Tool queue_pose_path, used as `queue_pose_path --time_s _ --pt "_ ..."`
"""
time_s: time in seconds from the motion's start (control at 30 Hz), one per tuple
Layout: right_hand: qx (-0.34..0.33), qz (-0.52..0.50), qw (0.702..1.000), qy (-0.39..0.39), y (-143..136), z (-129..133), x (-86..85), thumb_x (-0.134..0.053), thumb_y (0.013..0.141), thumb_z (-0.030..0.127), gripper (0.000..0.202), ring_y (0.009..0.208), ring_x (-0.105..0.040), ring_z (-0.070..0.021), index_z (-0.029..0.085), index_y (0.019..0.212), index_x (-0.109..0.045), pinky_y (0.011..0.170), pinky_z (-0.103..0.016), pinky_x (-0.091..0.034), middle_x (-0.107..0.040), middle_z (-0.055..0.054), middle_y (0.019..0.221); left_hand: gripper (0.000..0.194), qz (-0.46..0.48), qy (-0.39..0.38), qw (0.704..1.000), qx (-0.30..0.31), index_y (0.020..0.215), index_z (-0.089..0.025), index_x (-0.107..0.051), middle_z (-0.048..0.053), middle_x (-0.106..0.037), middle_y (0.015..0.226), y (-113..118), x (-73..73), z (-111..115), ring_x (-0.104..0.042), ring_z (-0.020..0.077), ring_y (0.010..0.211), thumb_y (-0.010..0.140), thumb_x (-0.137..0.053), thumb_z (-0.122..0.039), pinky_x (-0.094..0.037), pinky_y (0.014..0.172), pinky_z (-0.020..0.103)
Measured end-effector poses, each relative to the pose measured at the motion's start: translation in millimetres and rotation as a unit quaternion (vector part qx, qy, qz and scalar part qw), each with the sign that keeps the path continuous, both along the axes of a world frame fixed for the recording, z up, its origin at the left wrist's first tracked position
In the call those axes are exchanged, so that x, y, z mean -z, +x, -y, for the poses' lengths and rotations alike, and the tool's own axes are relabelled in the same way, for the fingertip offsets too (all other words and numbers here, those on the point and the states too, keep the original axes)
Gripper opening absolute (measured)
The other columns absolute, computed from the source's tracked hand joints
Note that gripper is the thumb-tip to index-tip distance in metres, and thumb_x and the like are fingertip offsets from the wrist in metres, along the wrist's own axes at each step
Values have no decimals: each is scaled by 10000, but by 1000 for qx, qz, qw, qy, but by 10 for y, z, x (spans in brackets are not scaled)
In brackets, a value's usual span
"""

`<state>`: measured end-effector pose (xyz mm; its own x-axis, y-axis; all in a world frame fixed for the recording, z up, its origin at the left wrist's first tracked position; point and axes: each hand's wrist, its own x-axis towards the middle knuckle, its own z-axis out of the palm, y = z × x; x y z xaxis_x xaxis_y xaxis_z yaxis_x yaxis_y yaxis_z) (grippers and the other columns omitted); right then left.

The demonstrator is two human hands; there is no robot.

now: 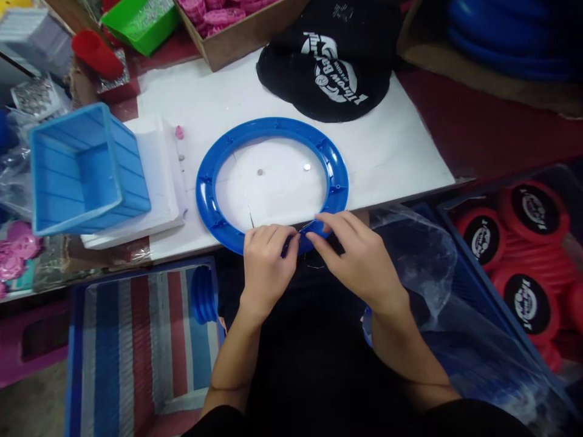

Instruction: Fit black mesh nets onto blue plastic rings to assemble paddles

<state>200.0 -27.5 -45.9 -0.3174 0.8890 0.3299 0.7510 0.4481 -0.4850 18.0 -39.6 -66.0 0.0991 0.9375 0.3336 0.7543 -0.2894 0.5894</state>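
Note:
A blue plastic ring [204, 209] lies with its ribbed side up at the front edge of the table. My left hand [269, 261] is closed over the ring's near edge, thumb and forefinger pinched together. A thin metallic strand [250, 216] sticks up beside its knuckles. Just to the right, the thumb and forefinger of my right hand [359, 252] close on a thin wire-like strand [308, 225] that runs toward my left fingertips. Its exact kind is too fine to make out. Two small round metal discs, one grey [260, 172] and one shiny [306, 167], lie inside the ring.
Black printed fabric discs [328, 67] lie behind the ring. A light-blue bin [91, 170] stands at left on white sheets. A cardboard box [237, 45] of pink parts and a green tray [141, 24] are at the back. Red discs [532, 206] fill a crate at right.

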Motion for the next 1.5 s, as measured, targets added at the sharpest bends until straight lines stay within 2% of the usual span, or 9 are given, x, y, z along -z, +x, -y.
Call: queue_pose_path --time_s 0.07,0.17,0.4,0.57,0.77,0.97,1.17,1.33,1.5 --pt "6 -9 1000 9 -61 -49 27 -620 1094 290 151 825 -690 -232 181 1016 -690 737 -346 -513 -718 -79 920 79 -5 4 1000 -4 949 -207 -691 -1 -784 902 9 7 0 -710 193 867 1016 -688 -167 -417 847 377" --pt "28 -27 999 24 -76 -107 123 -662 1078 295 256 683 -639 -178 214 839 -620 648 -313 -445 -663 -10 749 87 -9 5 1000 -3 942 -207 -693 -4 -777 887 14 8 4 -701 192 852 1023 -685 -175 -405 833 374" --pt "78 -61 992 83 -48 -45 416 -744 1044 347 277 527 -560 -120 224 819 -639 575 -281 -414 -581 51 603 69 -2 0 1000 0 963 -208 -692 -1 -783 927 14 -11 15 -702 190 883 1031 -681 -202 -414 848 374" --pt "69 -80 990 98 -27 -40 480 -760 1034 335 272 505 -531 -110 227 811 -647 563 -271 -413 -575 60 584 87 -6 3 1000 -2 939 -207 -690 -2 -788 917 31 -19 9 -703 191 872 1021 -673 -182 -411 834 379" --pt "61 3 989 137 -31 -16 426 -721 1060 335 293 499 -524 -107 216 801 -657 543 -291 -352 -585 57 567 112 -8 13 1000 -13 926 -210 -694 8 -802 909 51 11 -1 -707 191 844 1035 -670 -214 -410 813 379" --pt "131 18 989 63 -180 106 300 -655 1100 380 355 470 -501 -92 205 793 -615 525 -287 -303 -592 59 573 100 -10 11 1000 -15 929 -213 -691 1 -803 906 48 7 -4 -708 197 847 1029 -683 -214 -419 816 385" --pt "188 68 980 -4 -277 163 216 -560 1121 411 373 457 -502 -120 214 810 -618 521 -288 -236 -588 37 563 76 2 -17 1000 -4 960 -213 -695 15 -807 951 32 -20 -9 -718 210 906 1022 -658 -191 -420 839 390" --pt "194 71 977 -62 -287 131 131 -624 1067 390 317 460 -480 -141 234 792 -612 533 -302 -192 -576 22 562 98 -11 -27 999 -19 928 -222 -692 11 -799 921 70 5 -26 -696 216 888 1016 -653 -201 -406 831 397" --pt "166 45 974 -145 -134 -21 12 -741 981 376 278 493 -457 -151 247 778 -603 529 -294 -225 -535 46 553 91 -44 -29 998 -28 917 -227 -695 23 -794 925 106 14 -41 -683 233 893 981 -658 -174 -385 825 415"
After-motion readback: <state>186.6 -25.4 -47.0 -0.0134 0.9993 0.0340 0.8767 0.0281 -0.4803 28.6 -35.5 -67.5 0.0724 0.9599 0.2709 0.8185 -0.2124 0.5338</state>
